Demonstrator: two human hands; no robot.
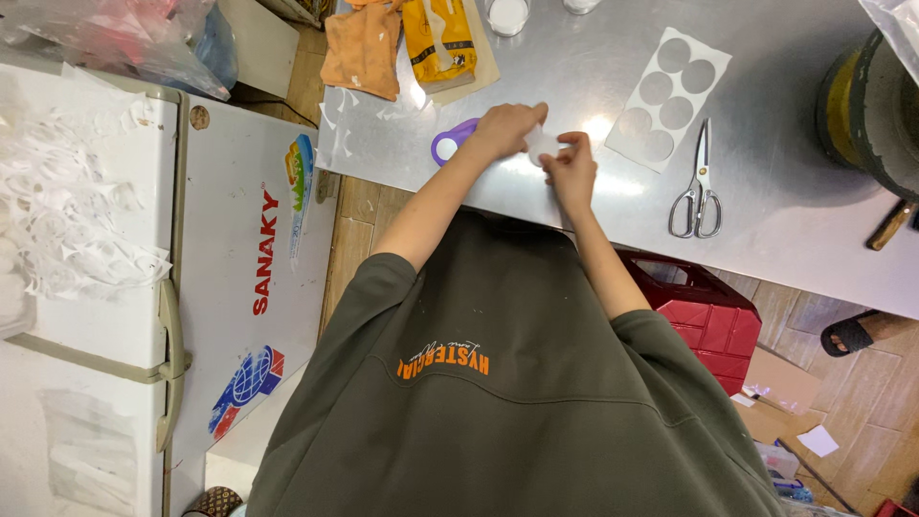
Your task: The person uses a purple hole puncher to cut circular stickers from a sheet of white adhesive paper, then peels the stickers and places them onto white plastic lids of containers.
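We hold a small white round sticker (542, 144) between our two hands, just above the metal table (785, 211). Our left hand (504, 129) pinches its left edge and our right hand (572, 172) pinches it from below, fingers closed on it. Both hands touch it. A jar (507, 14) at the far edge has something white inside.

I see both arms stretched to upper centre frame, left hand (505, 127) and right hand (571, 172) meeting, fingers pinched.
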